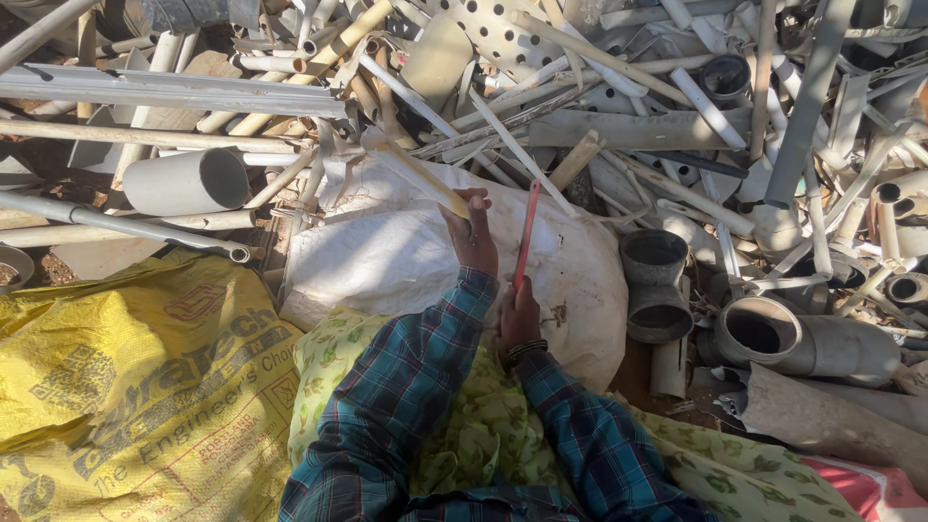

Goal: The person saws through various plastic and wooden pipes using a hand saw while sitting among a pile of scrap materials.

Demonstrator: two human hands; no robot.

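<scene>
The left hand [471,235] grips a cream pipe piece [422,177] that slants toward ten o'clock. The right hand [519,317] clasps a thin red blade [527,235] pointing to twelve, above a white sack [387,256].

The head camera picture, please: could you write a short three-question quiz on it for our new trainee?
1. True or false: the left hand grips a pale yellowish strip.
2. What does the right hand hold? A) a grey pipe elbow B) a thin red blade-like strip C) a yellow sack
3. What lies directly under both hands, in front of the pile of cut plastic pipes?

Key
1. True; the fingers close around its lower end.
2. B; it stands nearly upright from the fist.
3. A stuffed white sack, with a yellow printed sack to its left and grey pipe fittings to its right.
</scene>
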